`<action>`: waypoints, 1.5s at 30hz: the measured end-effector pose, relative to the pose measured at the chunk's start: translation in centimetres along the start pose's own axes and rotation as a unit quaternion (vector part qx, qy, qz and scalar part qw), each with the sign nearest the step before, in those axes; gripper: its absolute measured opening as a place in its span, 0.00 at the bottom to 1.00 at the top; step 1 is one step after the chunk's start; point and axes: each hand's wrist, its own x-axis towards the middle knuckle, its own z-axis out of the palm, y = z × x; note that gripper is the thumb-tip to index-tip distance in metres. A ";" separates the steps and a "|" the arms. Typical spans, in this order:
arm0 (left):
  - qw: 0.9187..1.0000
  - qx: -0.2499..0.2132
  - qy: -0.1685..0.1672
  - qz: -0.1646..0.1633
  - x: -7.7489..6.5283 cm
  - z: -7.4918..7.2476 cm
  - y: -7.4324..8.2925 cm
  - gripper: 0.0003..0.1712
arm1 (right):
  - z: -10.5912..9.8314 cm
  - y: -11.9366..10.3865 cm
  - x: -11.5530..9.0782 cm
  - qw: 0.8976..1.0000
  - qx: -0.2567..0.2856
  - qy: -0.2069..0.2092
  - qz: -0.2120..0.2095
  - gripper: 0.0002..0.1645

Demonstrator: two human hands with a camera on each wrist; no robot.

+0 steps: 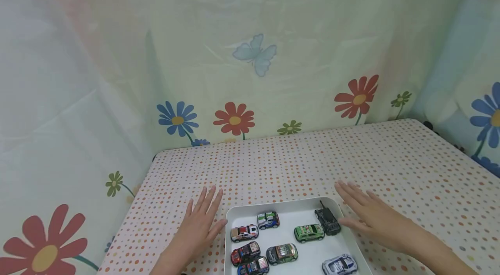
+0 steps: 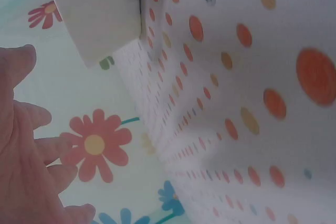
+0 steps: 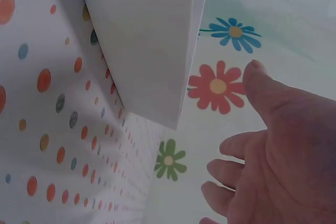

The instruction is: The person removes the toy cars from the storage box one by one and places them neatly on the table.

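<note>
A white tray (image 1: pixel 287 206) with toy cars lies on the table's near side in the head view. My left hand (image 1: pixel 199 227) is beside its left wall, fingers straight and spread, holding nothing. Beyond the right wall, my right hand (image 1: pixel 375 218) has its fingers extended and also holds nothing. Inside the tray are a green car (image 1: pixel 309 232), a dark tank (image 1: pixel 327 220), a silver car (image 1: pixel 339 264), a white-green-blue car (image 1: pixel 268 220) and several others. Both wrist views show the tray's outer wall (image 2: pixel 100 14) near the fingers; the cars are hidden there.
A dotted cloth covers the table (image 1: pixel 273 166). Flower-printed curtains (image 1: pixel 258 14) stand along its back and sides. The tray's near edge falls outside the head view.
</note>
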 end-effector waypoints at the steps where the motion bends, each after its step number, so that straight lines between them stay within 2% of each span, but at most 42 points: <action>1: 1.000 -0.004 -0.001 0.001 0.0 0.0 0.0 0.37 | 0.0 -0.1 0.0 1.000 0.005 0.000 -0.003 0.47; 5: 0.999 -0.032 -0.018 0.001 -0.2 0.1 0.3 0.36 | 0.3 -0.6 0.1 1.000 0.002 -0.003 -0.015 0.47; 8: 0.996 -0.078 -0.047 -0.006 -0.5 0.1 0.5 0.37 | 0.6 -1.1 0.3 1.000 -0.013 -0.011 -0.019 0.46; 13: 0.977 -0.176 -0.114 -0.029 -0.8 0.1 0.6 0.39 | 0.9 -2.1 0.6 0.999 -0.036 -0.004 -0.041 0.40; 17: 0.966 -0.216 -0.143 -0.026 -0.9 0.3 0.4 0.38 | 1.0 -2.5 0.8 0.996 -0.059 0.003 -0.060 0.36; 21: 0.951 -0.263 -0.164 -0.020 -0.9 0.6 0.1 0.37 | 1.1 -2.6 0.9 0.994 -0.081 0.006 -0.068 0.35; 24: 0.934 -0.313 -0.170 -0.015 -0.9 0.8 -0.2 0.36 | 1.2 -2.5 0.9 0.991 -0.100 0.012 -0.087 0.34; 28: 0.906 -0.391 -0.162 -0.009 -1.0 0.9 -0.5 0.36 | 1.4 -2.4 1.0 0.986 -0.120 0.022 -0.111 0.33; 30: 0.895 -0.419 -0.152 -0.011 -1.0 0.9 -0.6 0.36 | 1.4 -2.4 1.1 0.985 -0.126 0.026 -0.119 0.32; 32: 0.889 -0.436 -0.141 -0.013 -1.0 1.0 -0.6 0.35 | 1.5 -2.4 1.1 0.983 -0.134 0.032 -0.125 0.31; 37: 0.883 -0.453 -0.124 -0.014 -1.0 1.4 -0.8 0.35 | 1.7 -2.8 1.3 0.980 -0.151 0.047 -0.122 0.30; 45: 0.878 -0.459 -0.134 -0.027 -1.1 1.4 -0.7 0.36 | 2.2 -3.6 1.5 0.984 -0.148 0.045 -0.089 0.27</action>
